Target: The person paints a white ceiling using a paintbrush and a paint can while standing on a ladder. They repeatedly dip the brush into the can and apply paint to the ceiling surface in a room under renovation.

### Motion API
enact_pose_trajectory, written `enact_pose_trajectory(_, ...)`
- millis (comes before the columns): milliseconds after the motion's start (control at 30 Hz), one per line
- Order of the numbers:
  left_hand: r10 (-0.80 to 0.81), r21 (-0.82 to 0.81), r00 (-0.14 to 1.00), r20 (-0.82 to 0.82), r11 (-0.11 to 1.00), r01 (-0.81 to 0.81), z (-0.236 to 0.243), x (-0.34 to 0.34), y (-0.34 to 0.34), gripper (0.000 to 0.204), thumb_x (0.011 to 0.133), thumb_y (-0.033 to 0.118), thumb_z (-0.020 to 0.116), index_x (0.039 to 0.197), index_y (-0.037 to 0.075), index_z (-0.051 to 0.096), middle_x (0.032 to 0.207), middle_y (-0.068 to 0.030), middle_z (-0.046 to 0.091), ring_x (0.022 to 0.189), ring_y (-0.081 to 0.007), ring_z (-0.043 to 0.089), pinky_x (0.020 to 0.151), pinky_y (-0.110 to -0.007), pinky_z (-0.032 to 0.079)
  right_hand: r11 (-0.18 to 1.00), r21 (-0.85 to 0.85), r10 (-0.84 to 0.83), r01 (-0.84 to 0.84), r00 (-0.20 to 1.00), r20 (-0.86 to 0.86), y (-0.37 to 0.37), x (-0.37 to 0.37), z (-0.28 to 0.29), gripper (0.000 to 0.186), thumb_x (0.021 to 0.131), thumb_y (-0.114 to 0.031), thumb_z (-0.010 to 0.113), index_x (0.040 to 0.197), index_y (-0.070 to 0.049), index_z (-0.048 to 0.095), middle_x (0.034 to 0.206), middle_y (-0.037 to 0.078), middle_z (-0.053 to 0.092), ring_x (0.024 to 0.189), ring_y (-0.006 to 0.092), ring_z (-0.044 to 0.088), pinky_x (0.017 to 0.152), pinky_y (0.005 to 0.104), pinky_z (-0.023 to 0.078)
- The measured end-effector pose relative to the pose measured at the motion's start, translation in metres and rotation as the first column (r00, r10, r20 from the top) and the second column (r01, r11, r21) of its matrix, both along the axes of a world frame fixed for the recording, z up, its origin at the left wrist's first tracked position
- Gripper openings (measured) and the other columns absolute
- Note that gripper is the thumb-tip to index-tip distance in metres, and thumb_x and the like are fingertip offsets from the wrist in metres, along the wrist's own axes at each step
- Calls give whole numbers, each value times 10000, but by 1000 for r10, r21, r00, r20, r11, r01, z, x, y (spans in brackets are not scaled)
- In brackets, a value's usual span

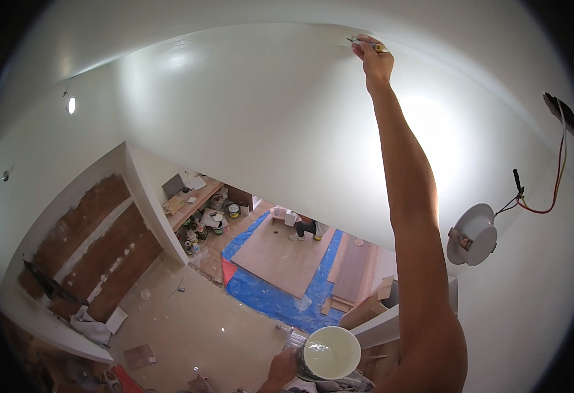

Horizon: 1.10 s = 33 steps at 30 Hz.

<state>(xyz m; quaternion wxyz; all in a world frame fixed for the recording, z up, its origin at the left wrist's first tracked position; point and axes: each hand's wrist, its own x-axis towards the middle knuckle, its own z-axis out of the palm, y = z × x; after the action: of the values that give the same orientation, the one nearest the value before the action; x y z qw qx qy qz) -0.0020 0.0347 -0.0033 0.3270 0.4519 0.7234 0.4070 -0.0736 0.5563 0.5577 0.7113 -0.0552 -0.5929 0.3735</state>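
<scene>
My right arm reaches far up to where the white wall (pixel 267 85) meets the ceiling. At that edge, my right hand (pixel 376 60) is closed around a small paintbrush (pixel 379 48) with a yellowish handle end; its head is partly hidden by the fingers and too small to see well. Low in front of me, my left hand (pixel 283 368) grips the side of a round paint bucket (pixel 308 357). Pale, whitish paint (pixel 331 354) fills part of it. Most of the left fingers are hidden behind the bucket.
A downlight (pixel 473 236) dangles on wires beside my right arm, below a ceiling hole (pixel 565 118). Far below, a person (pixel 308 228) is on a wooden board (pixel 280 255) over a blue tarp (pixel 254 304). Cans crowd a shelf (pixel 195 203) at left.
</scene>
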Motion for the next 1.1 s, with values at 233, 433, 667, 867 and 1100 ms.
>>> enact_pose_trajectory(233,-6,7,999,32,1000,5,1,0,1,359,1045,341,427,981,52,629,883,-269,651,855,-511,605,720,-575,467,980,17,-193,197,972,-132,1,32,-3,184,910,-29,571,1028,63,678,946,146,717,812,193,734,780,287,625)
enact_pose_trajectory(433,-10,61,1000,-1,998,10,-3,-1,-2,323,1043,307,450,970,42,619,854,-269,642,828,-511,601,682,-570,460,934,77,-335,349,930,-152,1,56,-9,193,924,-60,563,1026,51,682,886,148,732,822,201,747,785,292,611)
enact_pose_trajectory(667,-6,19,1000,-15,1000,7,1,-3,-4,300,1040,281,452,994,40,626,824,-274,643,798,-515,606,669,-582,453,856,119,-488,503,863,-130,-3,88,-12,187,939,-78,561,1026,29,687,870,130,750,821,181,753,779,286,599)
enact_pose_trajectory(867,-8,50,1000,20,999,7,10,-9,-2,280,1032,261,468,991,36,628,828,-279,646,802,-513,611,669,-579,457,786,176,-573,593,805,-154,3,131,-12,175,943,-83,586,1037,22,690,855,115,753,807,164,748,770,282,591)
enact_pose_trajectory(1100,-14,32,1000,5,999,14,2,-3,-1,286,1035,265,466,987,34,627,832,-278,644,804,-516,606,672,-570,461,821,117,-489,558,795,-359,-29,181,-50,175,941,-9,625,1101,56,595,1088,192,701,913,229,728,851,311,607)
